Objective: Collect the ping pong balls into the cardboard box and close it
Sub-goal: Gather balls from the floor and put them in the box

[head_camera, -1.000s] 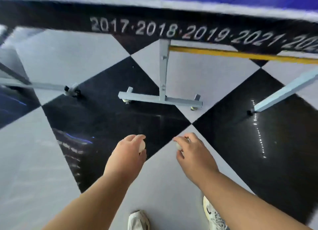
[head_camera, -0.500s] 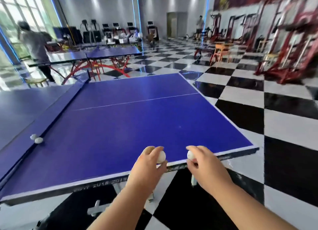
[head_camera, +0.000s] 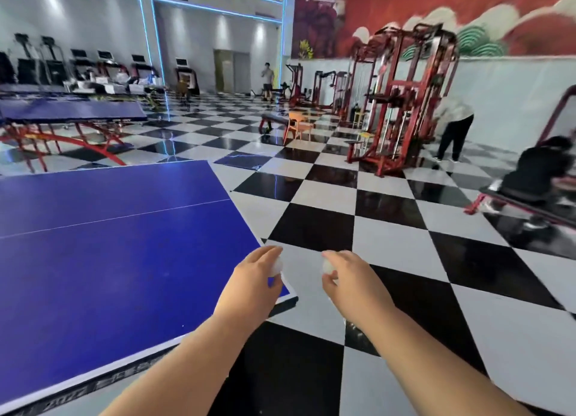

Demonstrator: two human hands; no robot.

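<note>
My left hand [head_camera: 253, 283] is closed around a white ping pong ball [head_camera: 276, 267], held over the near right corner of the blue ping pong table [head_camera: 103, 253]. Just to its right, my right hand [head_camera: 349, 280] grips a second white ping pong ball [head_camera: 328, 266] above the checkered floor. Both balls show only partly between my fingers. No cardboard box is in view.
The black-and-white tiled floor [head_camera: 389, 228] stretches to the right. A second blue table [head_camera: 68, 111] stands at the back left. Red gym racks [head_camera: 402, 104], an orange chair [head_camera: 299, 125] and a bench stand farther off. People stand or bend at the right [head_camera: 453, 132] and back [head_camera: 267, 80].
My view has swung up from the floor under the table and then turned right. Both hands keep their balls and now hang past the table's right corner.
</note>
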